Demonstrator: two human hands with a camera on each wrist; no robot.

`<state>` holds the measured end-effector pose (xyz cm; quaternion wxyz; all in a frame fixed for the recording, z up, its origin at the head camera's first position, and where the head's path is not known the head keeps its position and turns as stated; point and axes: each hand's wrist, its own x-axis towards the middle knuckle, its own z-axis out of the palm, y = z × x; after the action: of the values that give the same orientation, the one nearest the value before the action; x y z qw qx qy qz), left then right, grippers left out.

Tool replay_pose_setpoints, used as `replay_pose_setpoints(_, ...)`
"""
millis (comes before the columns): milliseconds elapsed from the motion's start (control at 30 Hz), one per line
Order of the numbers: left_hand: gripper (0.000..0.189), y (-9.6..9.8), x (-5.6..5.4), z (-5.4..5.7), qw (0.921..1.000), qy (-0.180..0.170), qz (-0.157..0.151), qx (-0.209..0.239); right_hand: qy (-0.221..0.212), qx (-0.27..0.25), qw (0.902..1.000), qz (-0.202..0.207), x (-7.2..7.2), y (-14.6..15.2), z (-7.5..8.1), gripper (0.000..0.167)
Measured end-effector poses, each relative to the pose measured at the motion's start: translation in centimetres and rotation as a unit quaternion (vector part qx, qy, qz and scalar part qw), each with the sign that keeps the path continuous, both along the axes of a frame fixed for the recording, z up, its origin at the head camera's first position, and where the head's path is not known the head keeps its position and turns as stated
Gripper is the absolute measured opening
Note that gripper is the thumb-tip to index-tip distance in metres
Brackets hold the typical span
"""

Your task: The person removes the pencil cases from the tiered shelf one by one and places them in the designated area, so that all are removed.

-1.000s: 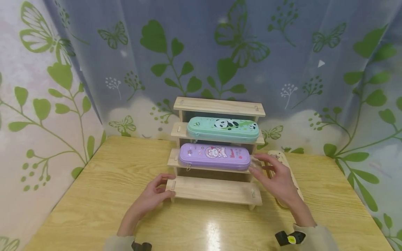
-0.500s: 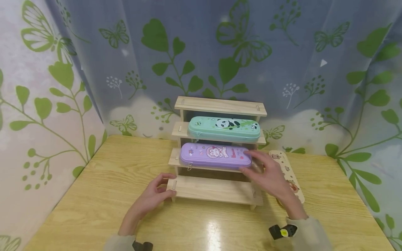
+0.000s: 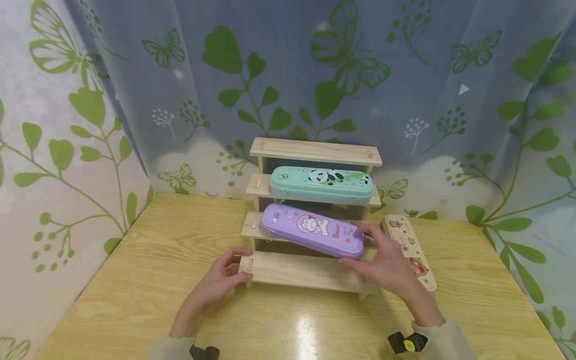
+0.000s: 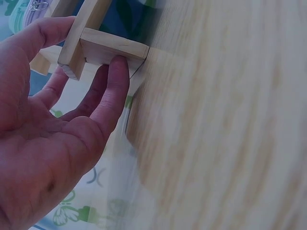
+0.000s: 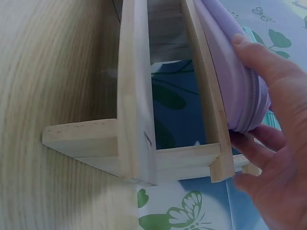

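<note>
A purple pencil case [image 3: 312,230] with a cartoon print lies slanted on the second step of a wooden stepped rack [image 3: 306,272]. Its right end tips forward over the step's front edge, pinched between the thumb and fingers of my right hand [image 3: 389,262]. In the right wrist view the thumb presses the zipped side of the purple case [image 5: 230,76], with fingertips around its end. My left hand [image 3: 220,280] grips the left end of the rack's lowest board, fingertips against the leg in the left wrist view. On the step above sits a mint panda pencil case [image 3: 320,182].
Right of the rack, a cream pencil case [image 3: 411,255] with small bear prints lies on the wood-grain table [image 3: 135,280], partly behind the right hand. A leaf-and-butterfly curtain [image 3: 288,65] hangs close behind the rack.
My right hand has come left from beside the rack and taken hold of the purple pencil case, swinging its right end forward and down. The left hand has stayed put.
</note>
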<state>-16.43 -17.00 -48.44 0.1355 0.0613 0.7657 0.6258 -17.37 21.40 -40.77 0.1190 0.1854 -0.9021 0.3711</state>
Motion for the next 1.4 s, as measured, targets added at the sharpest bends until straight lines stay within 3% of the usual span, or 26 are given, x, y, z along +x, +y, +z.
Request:
replay_pose_setpoints(200, 0.051, 0.0, 0.1, -0.1, 0.9999, 0.008, -0.001, -0.009, 0.071, -0.029, 0.9968, 0.021, 0.8, 0.2, -0.7, 0.07)
replay_pose_setpoints(300, 0.051, -0.1, 0.1, 0.0, 0.9999, 0.011, -0.001, -0.012, 0.085, -0.059, 0.9943, 0.024, 1.1, 0.4, -0.9, 0.066)
replay_pose_setpoints(600, 0.053, -0.1, 0.0, 0.1, 0.9999, 0.007, 0.0, -0.009, 0.051, -0.18, 0.9815, 0.042, 2.2, 1.3, -0.6, 0.059)
replay_pose_setpoints(833, 0.052, -0.1, 0.0, 0.0, 0.9999, 0.006, 0.001, -0.008, 0.043, -0.199, 0.9788, 0.026, 3.1, 1.8, -0.2, 0.06)
replay_pose_setpoints(1100, 0.05, 0.0, 0.2, -0.1, 0.9998, 0.008, 0.009, -0.018, 0.077, -0.214, 0.973, 0.037, 3.7, 3.1, -0.4, 0.063)
replay_pose_setpoints(1200, 0.05, -0.1, 0.2, 0.0, 0.9998, 0.011, 0.003, -0.016, 0.082, -0.235, 0.9672, 0.049, 4.1, 3.8, -0.3, 0.064)
replay_pose_setpoints(1333, 0.051, -0.1, 0.1, 0.1, 0.9999, 0.011, -0.003, -0.008, 0.083, -0.287, 0.9518, 0.07, 4.5, 4.8, -0.4, 0.065)
replay_pose_setpoints(1400, 0.051, -0.2, 0.1, 0.0, 0.9999, 0.008, -0.004, -0.006, 0.068, -0.307, 0.9475, 0.058, 4.9, 5.4, -0.3, 0.065)
